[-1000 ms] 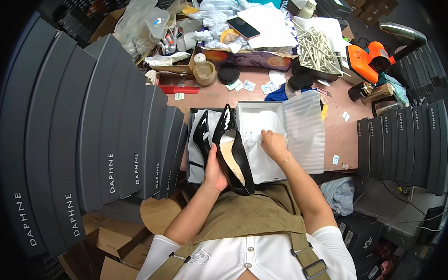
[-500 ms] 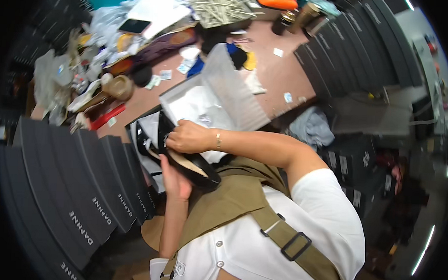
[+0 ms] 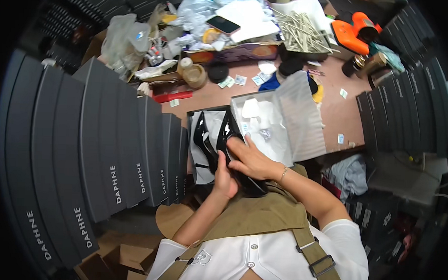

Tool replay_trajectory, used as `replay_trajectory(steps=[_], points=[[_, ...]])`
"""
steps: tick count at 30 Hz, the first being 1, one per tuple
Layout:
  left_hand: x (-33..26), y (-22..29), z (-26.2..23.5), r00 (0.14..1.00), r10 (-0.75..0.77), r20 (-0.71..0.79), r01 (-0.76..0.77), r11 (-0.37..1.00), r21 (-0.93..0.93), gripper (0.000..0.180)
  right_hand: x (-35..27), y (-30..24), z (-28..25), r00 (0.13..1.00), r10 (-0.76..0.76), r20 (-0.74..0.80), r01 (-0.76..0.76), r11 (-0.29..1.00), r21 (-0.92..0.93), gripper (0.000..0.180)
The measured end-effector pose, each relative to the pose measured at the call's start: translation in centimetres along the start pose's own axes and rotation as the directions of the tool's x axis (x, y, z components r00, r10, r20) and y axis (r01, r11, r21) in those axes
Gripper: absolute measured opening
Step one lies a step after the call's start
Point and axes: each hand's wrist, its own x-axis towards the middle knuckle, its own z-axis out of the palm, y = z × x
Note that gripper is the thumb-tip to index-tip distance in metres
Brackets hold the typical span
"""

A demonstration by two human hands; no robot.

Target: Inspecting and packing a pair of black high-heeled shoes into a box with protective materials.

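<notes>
A black patent shoe (image 3: 225, 124) is tilted in front of my apron, its shiny toe pointing away from me. My left hand (image 3: 225, 182) is closed round its side from below, the thumb up along the edge. My right hand (image 3: 253, 163) lies over the shoe's opening with its fingers stretched and apart, the tips touching the shoe. A second black shoe (image 3: 200, 132) lies on white paper in a dark shoe box (image 3: 190, 120) just beyond my left hand. Beside it, a lighter box part (image 3: 240, 100) holds crumpled white paper, and a translucent foam sheet (image 3: 301, 118) hangs over its right side.
Tall stacks of dark shoe boxes stand at the left (image 3: 98, 150) and right (image 3: 407, 107). Along the table's back are a phone (image 3: 223, 24), a tray of pale sticks (image 3: 299, 34), an orange tool (image 3: 350, 38), a jar (image 3: 192, 75) and small paper labels. Cardboard boxes (image 3: 136, 255) sit below left.
The view has swung left, so the scene sits further right. My right hand has gone from a closed pinch at the shoe's edge to stretched fingers over its opening. My left hand keeps its hold.
</notes>
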Motion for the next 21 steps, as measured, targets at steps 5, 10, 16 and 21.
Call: replay_trajectory(steps=[5,10,16,21], points=[[-0.6,-1.9,-1.3,0.992,0.105,-0.066,-0.107,0.994,-0.026,0.058,2.1,1.3,3.7,0.957,0.199,0.209,-0.208,0.978,0.026,0.040],[0.5,1.9,-2.2,0.958,0.271,-0.092,-0.242,0.939,0.243,0.045,1.4,-3.2,0.3,0.935,0.179,0.306,-0.227,0.965,0.129,0.029],[2.8,1.5,-4.7,0.972,0.234,0.026,-0.218,0.856,0.468,0.049,-1.6,-2.6,3.1,0.879,0.230,0.417,-0.319,0.935,0.157,0.044],[0.4,2.8,-4.0,0.941,0.316,-0.123,-0.237,0.871,0.430,0.048,0.6,-1.7,4.2,0.860,0.083,0.504,-0.208,0.958,0.197,0.044]])
